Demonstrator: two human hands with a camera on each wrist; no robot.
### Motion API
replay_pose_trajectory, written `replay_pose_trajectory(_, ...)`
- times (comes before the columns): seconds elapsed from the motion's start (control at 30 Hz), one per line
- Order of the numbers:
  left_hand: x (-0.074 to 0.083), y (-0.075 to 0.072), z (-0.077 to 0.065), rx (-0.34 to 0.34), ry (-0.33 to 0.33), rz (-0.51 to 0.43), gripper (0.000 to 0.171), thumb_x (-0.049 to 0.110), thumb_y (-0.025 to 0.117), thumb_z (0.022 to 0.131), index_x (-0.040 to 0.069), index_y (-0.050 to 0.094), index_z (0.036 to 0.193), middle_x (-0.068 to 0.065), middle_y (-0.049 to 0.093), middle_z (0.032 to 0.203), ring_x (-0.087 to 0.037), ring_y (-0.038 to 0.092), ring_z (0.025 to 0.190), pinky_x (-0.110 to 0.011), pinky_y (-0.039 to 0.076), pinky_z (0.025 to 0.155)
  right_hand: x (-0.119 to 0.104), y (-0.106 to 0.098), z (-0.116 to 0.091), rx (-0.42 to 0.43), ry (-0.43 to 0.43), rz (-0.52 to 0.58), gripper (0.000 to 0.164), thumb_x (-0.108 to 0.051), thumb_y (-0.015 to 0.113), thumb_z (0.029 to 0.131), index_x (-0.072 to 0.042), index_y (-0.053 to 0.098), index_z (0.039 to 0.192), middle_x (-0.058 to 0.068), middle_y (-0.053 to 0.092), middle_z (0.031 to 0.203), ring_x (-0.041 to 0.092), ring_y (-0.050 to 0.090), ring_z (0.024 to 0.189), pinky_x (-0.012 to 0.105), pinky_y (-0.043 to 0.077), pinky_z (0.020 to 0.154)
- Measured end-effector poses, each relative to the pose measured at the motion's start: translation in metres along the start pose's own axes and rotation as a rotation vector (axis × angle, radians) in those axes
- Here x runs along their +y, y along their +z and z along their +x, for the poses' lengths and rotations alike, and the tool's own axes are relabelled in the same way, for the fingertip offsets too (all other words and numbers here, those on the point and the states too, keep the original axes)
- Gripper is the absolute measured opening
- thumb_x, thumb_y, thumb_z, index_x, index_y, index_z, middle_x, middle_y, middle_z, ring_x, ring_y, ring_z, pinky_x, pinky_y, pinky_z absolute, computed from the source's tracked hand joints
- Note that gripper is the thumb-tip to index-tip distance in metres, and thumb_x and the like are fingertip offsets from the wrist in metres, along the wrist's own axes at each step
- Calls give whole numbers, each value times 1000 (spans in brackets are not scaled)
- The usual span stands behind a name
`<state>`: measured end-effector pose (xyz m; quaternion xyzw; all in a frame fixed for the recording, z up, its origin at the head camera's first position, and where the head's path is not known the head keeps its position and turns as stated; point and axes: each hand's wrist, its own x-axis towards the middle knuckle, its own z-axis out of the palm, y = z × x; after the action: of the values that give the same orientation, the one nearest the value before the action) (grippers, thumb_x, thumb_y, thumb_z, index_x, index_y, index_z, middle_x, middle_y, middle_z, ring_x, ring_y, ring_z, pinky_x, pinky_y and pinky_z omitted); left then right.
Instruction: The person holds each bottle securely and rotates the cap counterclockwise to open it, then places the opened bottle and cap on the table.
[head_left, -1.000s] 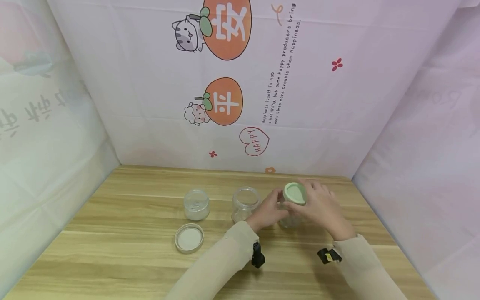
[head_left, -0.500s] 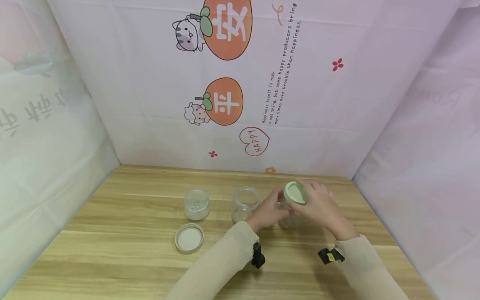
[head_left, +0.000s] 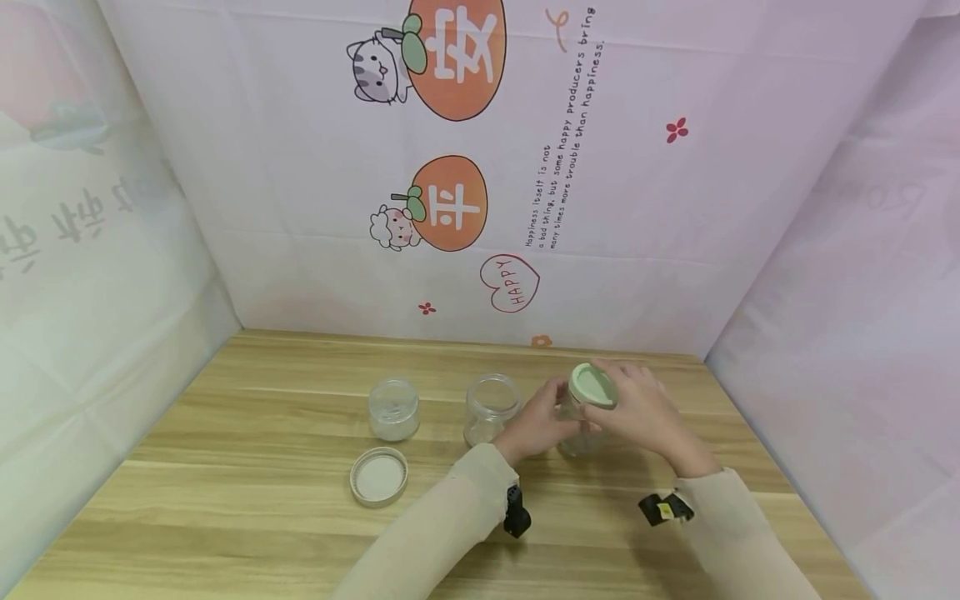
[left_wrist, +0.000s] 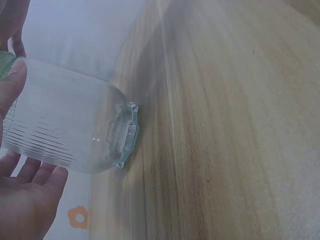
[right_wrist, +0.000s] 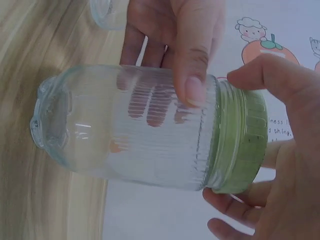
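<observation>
A clear ribbed glass jar (right_wrist: 95,135) stands upright at the right of the table. Around its upper body my left hand (head_left: 536,421) wraps, thumb on one side and fingers across the other. On its mouth sits a pale green screw lid (right_wrist: 245,135). My right hand (head_left: 641,412) grips that lid by the rim, thumb near the jar's neck and fingers round the far side. Part of the jar is hidden behind both hands in the head view. The left wrist view shows its base against the wood.
Left of the hands stands an open glass jar (head_left: 491,393), close to my left wrist. Farther left is a shorter glass jar (head_left: 393,408), with a pale round lid (head_left: 378,478) in front of it. Printed cloth (head_left: 622,292) walls off the wooden table (head_left: 247,500).
My right hand and the green lid have shifted slightly to the right, and the right wrist has turned a little. The left hand stays around the jar.
</observation>
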<state>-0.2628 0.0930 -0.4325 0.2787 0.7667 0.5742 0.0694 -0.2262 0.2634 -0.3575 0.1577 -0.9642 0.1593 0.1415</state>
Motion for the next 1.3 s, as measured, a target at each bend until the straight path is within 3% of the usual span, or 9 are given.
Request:
replay_pose_trajectory(0.23, 3, 0, -2, 9, -8, -7, 74, 50, 69, 75, 23, 34, 134, 8, 43, 127, -12, 41, 119, -34, 42, 91, 1, -3, 0, -14, -17, 35, 72, -41, 69, 75, -9, 44, 135, 16, 52, 118, 31, 45, 101, 45, 43, 70)
replay_pose_trajectory(0.5, 2, 0, -2, 13, 3, 10, 76, 53, 70, 73, 25, 34, 134, 8, 42, 129, -12, 41, 119, -39, 38, 95, 4, -8, -2, 7, -62, 79, 70, -41, 68, 77, -13, 43, 136, 14, 50, 123, 31, 45, 103, 53, 43, 73)
replay_pose_trajectory(0.93, 3, 0, -2, 9, -1, 10, 79, 52, 70, 73, 23, 32, 136, 6, 41, 131, -14, 40, 120, -39, 38, 95, 8, -14, -7, 11, -90, 92, 73, -42, 68, 79, -16, 37, 139, 14, 49, 122, 28, 47, 97, 46, 46, 68)
replay_pose_trajectory(1.07, 2, 0, -2, 15, -2, 32, 81, 53, 69, 73, 18, 33, 137, 4, 42, 131, -14, 41, 120, -37, 37, 96, 12, -20, -13, -7, -87, 110, 77, -43, 67, 80, -15, 32, 142, 16, 44, 128, 31, 46, 104, 53, 46, 71)
replay_pose_trajectory(1.3, -1, 0, -1, 13, -20, 14, 78, 52, 70, 74, 23, 33, 136, 6, 42, 131, -14, 40, 120, -37, 37, 96, 20, -29, -23, -45, -93, 159, 82, -42, 69, 79, -11, 27, 143, 21, 35, 134, 36, 39, 113, 59, 44, 77)
